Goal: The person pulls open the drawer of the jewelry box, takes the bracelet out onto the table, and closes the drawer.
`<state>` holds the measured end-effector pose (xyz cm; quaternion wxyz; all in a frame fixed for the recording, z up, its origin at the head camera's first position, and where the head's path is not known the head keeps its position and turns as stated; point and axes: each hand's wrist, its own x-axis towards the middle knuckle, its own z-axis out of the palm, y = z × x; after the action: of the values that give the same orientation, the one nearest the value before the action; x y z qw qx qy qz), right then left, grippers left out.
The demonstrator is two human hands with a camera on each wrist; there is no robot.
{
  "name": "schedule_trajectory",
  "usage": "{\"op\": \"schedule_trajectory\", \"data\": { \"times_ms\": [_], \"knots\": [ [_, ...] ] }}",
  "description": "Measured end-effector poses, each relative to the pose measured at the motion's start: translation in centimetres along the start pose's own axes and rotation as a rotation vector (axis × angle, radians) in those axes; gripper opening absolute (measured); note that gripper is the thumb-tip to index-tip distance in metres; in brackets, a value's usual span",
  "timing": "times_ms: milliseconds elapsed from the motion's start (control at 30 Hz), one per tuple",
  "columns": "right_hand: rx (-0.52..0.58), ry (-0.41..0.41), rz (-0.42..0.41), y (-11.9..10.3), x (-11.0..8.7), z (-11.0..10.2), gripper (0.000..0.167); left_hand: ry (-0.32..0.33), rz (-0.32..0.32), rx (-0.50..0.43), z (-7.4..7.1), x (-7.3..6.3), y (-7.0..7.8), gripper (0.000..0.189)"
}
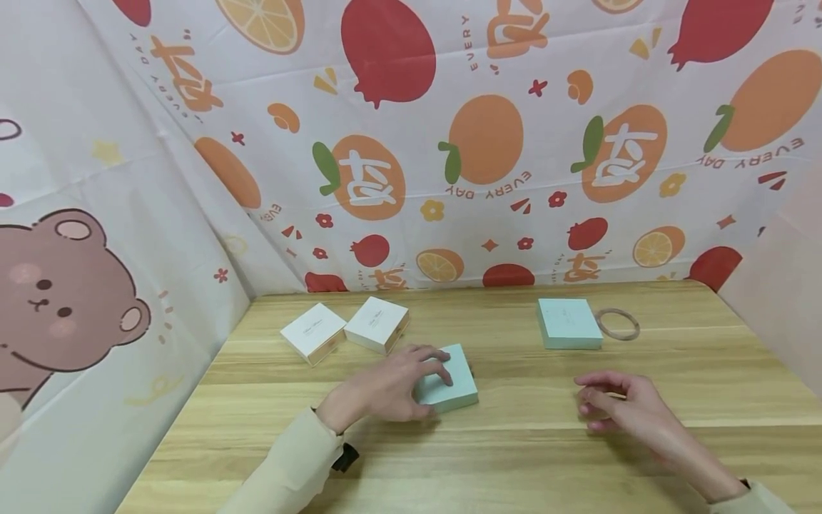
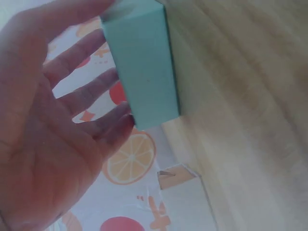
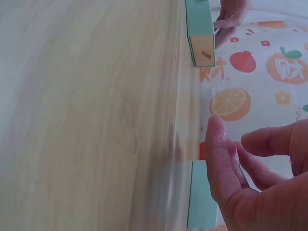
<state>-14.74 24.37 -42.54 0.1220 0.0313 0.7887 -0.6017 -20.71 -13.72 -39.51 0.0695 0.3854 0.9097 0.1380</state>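
Observation:
A pale mint-green box lies flat on the wooden table, in front of my body. Over its left part rests my left hand, the fingertips on its top and the thumb at the near left corner. The left wrist view shows those fingers spread against the upper edge of the mint box, the palm apart from it. My right hand hovers over the table to the right, fingers loosely bent and holding nothing. Beyond it lies a second mint box, with a thin brownish bangle beside it.
Two white boxes with printed lids lie side by side at the back left, behind my left hand. A fruit-print cloth hangs along the table's far edge. Another cloth with a bear print hangs on the left.

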Motion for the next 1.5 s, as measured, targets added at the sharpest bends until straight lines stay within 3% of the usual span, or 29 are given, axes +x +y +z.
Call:
{"op": "schedule_trajectory", "data": {
  "times_ms": [233,533,1000,1300,1500],
  "knots": [
    [0.013,-0.015,-0.012,0.1,0.1,0.5,0.040,0.077,-0.008,0.028,0.6,0.2,-0.1,0.042],
    [0.011,-0.035,-0.013,0.1,0.1,1.1,0.039,0.105,-0.021,0.047,0.6,0.4,0.1,0.045],
    [0.002,-0.050,-0.002,-0.1,0.1,2.1,0.037,0.081,-0.007,0.097,0.5,0.5,0.3,0.044],
    [0.007,-0.104,-0.018,-0.1,0.1,3.0,0.037,0.064,0.034,0.145,0.7,-0.3,0.9,0.044],
    [0.024,-0.168,-0.044,-0.6,0.5,4.4,0.038,0.053,0.060,0.122,1.1,-0.8,1.5,0.044]
  ]
}}
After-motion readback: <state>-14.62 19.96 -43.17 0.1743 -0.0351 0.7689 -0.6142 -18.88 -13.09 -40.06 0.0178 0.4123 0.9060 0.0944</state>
